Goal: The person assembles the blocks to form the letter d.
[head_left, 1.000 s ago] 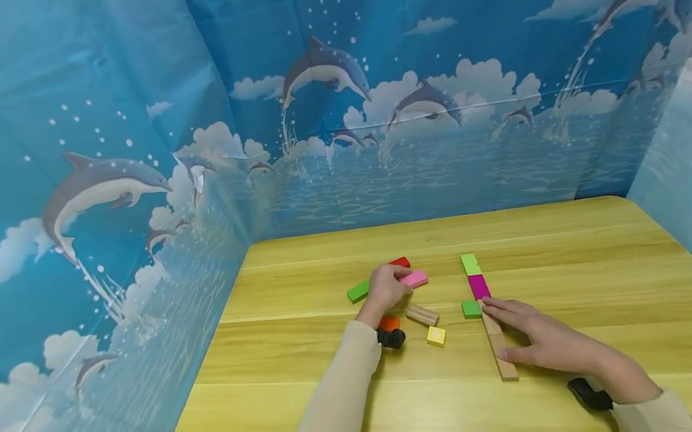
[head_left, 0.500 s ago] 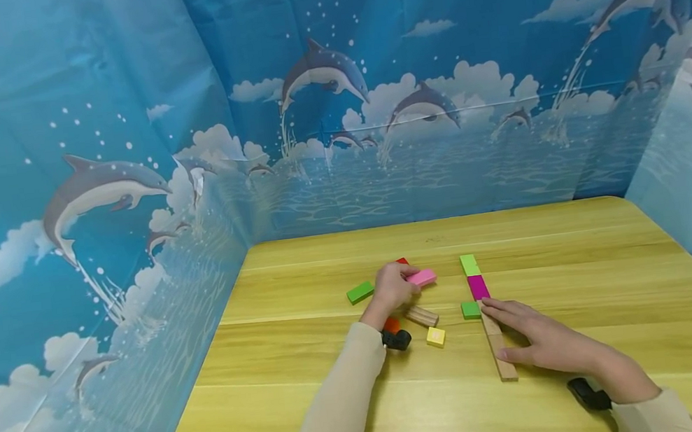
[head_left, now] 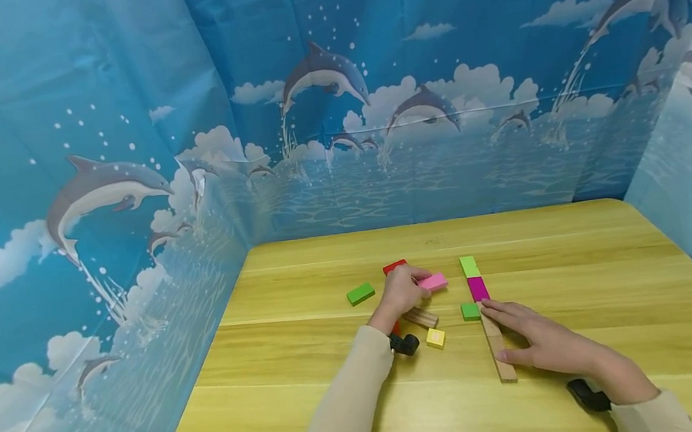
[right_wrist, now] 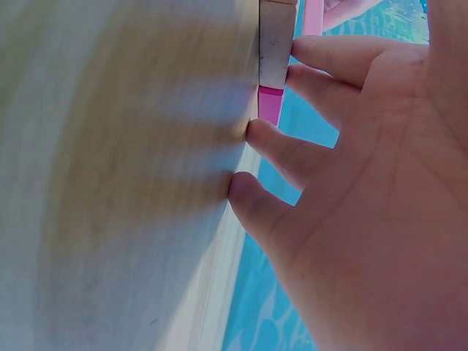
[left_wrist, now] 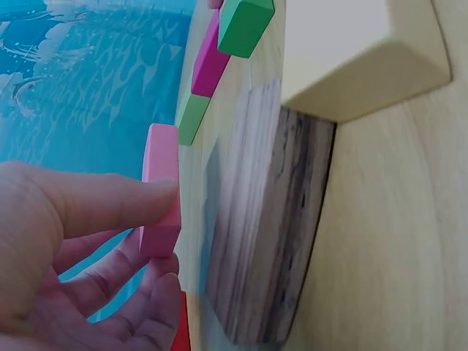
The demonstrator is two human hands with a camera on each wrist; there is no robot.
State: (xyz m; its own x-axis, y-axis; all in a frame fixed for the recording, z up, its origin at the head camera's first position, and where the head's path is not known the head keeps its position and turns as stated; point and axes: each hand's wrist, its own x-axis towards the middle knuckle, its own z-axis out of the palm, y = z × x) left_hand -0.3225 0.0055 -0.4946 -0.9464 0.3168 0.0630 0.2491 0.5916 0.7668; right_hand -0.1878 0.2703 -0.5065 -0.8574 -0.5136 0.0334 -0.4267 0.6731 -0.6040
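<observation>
My left hand [head_left: 401,291] pinches a pink block [left_wrist: 161,157] between thumb and fingers, and in the left wrist view the block is held above the table. To its right runs a straight row made of a lime block [head_left: 469,266], a magenta block [head_left: 479,289] and plain wooden blocks [head_left: 492,328]. A small green block [head_left: 470,311] sits against the row's left side. With fingers spread, my right hand [head_left: 549,340] rests along the row's right side, fingertips at the wooden blocks; the right wrist view shows lower fingertips [right_wrist: 245,191] down on the table.
Around the left hand lie a red block [head_left: 395,266], a green block [head_left: 360,294], a streaked wooden block [head_left: 421,318] and a yellow block [head_left: 435,338]. An orange block is mostly hidden by the left wrist. A dolphin-print curtain [head_left: 329,175] encloses the yellow table [head_left: 604,266].
The left hand has moved right with the pink block, bringing it closer to the row and uncovering more of the green and red blocks. The right hand has stayed put.
</observation>
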